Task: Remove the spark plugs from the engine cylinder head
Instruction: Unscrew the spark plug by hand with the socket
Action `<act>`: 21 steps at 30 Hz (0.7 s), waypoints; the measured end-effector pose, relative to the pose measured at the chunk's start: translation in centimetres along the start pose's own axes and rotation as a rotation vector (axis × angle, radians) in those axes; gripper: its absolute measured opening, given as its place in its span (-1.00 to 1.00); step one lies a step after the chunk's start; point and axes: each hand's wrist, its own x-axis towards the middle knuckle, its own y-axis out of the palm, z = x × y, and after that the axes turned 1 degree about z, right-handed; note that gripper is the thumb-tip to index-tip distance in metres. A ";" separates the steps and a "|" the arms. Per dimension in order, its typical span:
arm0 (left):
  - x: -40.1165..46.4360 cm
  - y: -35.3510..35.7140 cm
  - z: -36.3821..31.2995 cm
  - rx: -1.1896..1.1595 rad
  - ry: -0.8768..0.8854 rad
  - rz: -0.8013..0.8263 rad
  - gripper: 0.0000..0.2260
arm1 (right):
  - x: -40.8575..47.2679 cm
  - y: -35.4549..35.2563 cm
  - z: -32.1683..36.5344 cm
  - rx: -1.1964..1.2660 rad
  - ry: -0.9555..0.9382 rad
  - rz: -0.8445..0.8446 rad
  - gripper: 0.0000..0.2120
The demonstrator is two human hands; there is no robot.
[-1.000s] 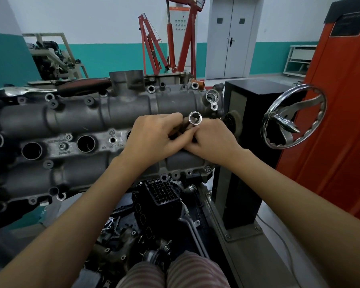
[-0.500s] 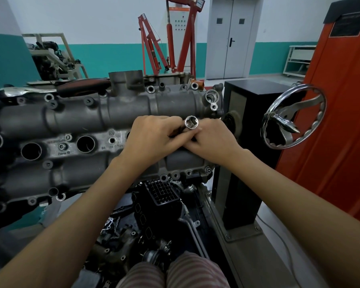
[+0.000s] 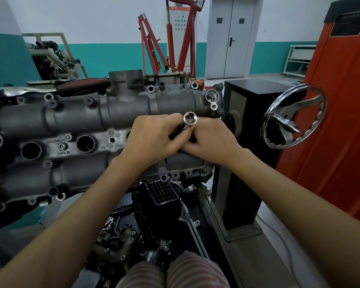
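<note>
The grey cylinder head lies across the stand in front of me, with round plug wells open along its middle. A chrome spark plug socket sticks up from the right-hand well, its hollow end facing me. My left hand curls round the socket's shaft from the left. My right hand grips it from the right, fingers meeting the left hand's. The socket's lower part and any plug in it are hidden by my fingers.
A chrome handwheel on a black stand column sits just right of my hands. An orange cabinet fills the right side. A red engine hoist stands behind. Loose engine parts lie below the head.
The socket's top has dropped slightly and shifted left between my hands; both hands keep their hold and stay in place.
</note>
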 end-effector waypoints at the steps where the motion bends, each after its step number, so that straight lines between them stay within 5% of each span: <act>1: 0.0 0.1 0.2 0.010 -0.005 -0.004 -0.64 | 0.0 0.0 -0.1 -0.003 -0.005 -0.002 -0.58; 8: 0.0 0.1 0.3 0.010 -0.043 0.053 -0.51 | 0.0 0.1 0.0 -0.041 -0.025 -0.020 -0.61; 21: 0.0 -0.2 -0.3 -0.005 -0.019 0.022 -0.73 | 0.1 0.2 -0.2 -0.046 -0.005 0.035 -0.55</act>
